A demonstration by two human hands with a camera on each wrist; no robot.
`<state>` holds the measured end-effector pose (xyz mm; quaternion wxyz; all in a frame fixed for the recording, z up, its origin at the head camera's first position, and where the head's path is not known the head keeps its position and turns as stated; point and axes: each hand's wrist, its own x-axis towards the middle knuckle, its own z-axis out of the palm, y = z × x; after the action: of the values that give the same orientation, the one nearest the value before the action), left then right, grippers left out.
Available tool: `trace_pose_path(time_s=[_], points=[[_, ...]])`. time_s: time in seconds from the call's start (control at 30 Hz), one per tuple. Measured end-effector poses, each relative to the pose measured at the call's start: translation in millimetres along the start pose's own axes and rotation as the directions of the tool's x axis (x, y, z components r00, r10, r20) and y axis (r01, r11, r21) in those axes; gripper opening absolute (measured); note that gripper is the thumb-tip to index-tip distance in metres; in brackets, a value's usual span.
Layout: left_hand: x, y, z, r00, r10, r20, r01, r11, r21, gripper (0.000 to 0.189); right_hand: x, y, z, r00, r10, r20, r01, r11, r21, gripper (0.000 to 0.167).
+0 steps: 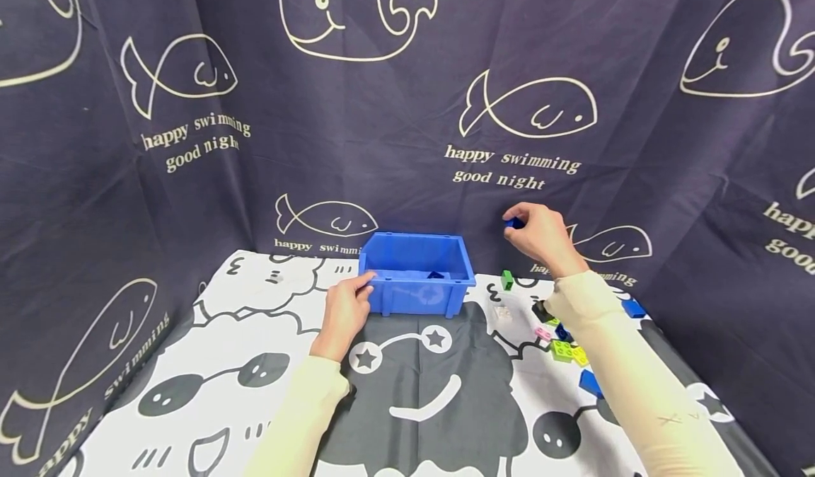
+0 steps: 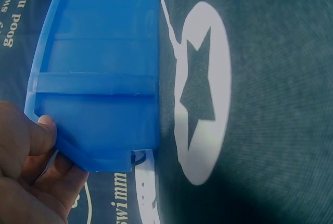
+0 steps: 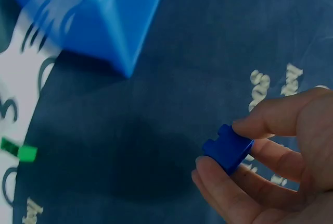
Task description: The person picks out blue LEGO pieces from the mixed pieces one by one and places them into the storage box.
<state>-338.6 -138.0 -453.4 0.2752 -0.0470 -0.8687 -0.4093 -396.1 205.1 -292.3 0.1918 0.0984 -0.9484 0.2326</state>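
A blue plastic bin (image 1: 417, 296) stands at the back middle of the cloth, with a dark blue piece (image 1: 436, 275) inside it. At its left front corner my left hand (image 1: 344, 314) grips the rim; the left wrist view shows the thumb and fingers (image 2: 46, 130) pinching the bin wall (image 2: 104, 57). Raised to the right of the bin, my right hand (image 1: 541, 236) pinches a dark blue building block (image 3: 228, 148) between thumb and fingertips. Its studs show in the right wrist view, where the bin's corner (image 3: 122, 36) is apart from the hand.
Right of the bin lie a green block (image 1: 506, 279), a pale block (image 1: 503, 312), a pink block (image 1: 542, 333), a lime block (image 1: 562, 350), a yellow block (image 1: 580, 356) and blue blocks (image 1: 590, 383). A dark patterned curtain (image 1: 407, 130) hangs close behind the bin.
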Motion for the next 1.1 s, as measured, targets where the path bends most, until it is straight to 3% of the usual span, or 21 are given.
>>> trace_pose_path(time_s=[0.67,1.1], points=[[0.4,-1.1,1.3,1.0,0.005,-0.01,-0.005,1.0,0.004,0.029,0.6,-69.5,16.4,0.994,-0.113,0.0,0.113,0.992,0.063,0.027],[-1.3,-1.0,1.0,1.0,0.015,-0.02,-0.014,1.0,0.011,0.03,0.8,-88.1,40.9,0.983,-0.163,0.087,0.156,0.984,0.083,0.028]])
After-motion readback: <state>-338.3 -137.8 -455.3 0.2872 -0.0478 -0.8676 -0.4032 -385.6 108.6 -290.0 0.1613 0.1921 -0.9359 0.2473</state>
